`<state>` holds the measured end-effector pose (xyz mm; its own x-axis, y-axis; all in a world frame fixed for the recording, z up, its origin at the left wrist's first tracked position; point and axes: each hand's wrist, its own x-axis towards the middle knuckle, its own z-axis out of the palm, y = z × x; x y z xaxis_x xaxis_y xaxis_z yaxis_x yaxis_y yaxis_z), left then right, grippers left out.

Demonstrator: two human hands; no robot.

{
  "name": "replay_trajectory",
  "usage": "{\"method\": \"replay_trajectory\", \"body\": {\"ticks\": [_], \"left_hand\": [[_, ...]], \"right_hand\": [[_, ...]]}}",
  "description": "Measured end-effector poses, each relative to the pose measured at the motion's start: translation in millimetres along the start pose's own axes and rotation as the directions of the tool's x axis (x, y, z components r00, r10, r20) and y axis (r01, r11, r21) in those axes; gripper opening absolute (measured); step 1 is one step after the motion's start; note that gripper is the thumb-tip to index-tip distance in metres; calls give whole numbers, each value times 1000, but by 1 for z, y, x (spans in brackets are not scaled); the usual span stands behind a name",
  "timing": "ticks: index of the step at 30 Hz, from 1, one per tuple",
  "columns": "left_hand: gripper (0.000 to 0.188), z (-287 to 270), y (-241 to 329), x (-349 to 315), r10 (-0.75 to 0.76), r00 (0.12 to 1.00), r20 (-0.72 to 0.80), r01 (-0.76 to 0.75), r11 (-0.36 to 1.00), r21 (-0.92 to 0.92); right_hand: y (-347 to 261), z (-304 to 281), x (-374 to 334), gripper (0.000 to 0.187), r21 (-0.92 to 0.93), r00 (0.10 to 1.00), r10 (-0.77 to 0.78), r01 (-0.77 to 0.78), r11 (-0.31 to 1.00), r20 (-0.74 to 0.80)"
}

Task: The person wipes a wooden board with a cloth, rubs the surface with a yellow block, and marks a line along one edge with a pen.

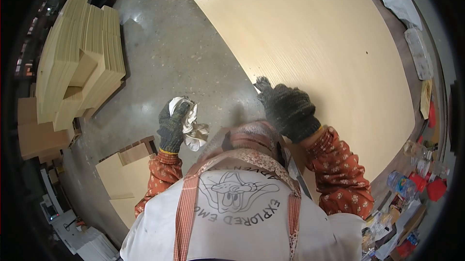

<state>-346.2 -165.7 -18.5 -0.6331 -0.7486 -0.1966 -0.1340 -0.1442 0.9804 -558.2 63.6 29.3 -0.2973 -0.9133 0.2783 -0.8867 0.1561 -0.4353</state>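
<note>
My left hand [173, 123], in a dark knitted glove, is closed around a crumpled white cloth [194, 132]. It is held over the grey floor, left of the large board, and part of the cloth hangs below the fingers. At the board's left edge is my right hand [289, 110], in a matching glove, with its fingers curled in. A small pale bit shows by its fingertips, too small to name. The large flat board [315, 33] has a light wood-grain face and a small dark spot toward its right side.
Stacked pale panels [80, 62] stand on the floor at the far left, beside a brown cardboard box [41, 132]. More panels [123, 174] lie at lower left. Along the right rim are a clear plastic bottle [402, 183], red items [436, 189] and a wrapped bundle [418, 53].
</note>
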Motion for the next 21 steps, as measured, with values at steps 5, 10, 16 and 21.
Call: {"method": "replay_trajectory", "body": {"ticks": [5,10,16,21], "left_hand": [[24,-4,-6,2,-32,999,-40,31,999,-19],[23,-8,-9,2,13,999,-43,-13,1000,13],[21,-9,-8,2,-12,999,-46,14,999,41],[19,-17,-18,1,-46,997,-55,44,998,-35]], "right_hand": [[3,-1,18,18,-165,999,19,-23,986,-27],[-6,-1,10,14,-307,995,95,-96,947,-19],[10,0,45,23,-357,1000,30,-29,934,-2],[3,2,43,23,-316,968,221,-175,933,117]]}}
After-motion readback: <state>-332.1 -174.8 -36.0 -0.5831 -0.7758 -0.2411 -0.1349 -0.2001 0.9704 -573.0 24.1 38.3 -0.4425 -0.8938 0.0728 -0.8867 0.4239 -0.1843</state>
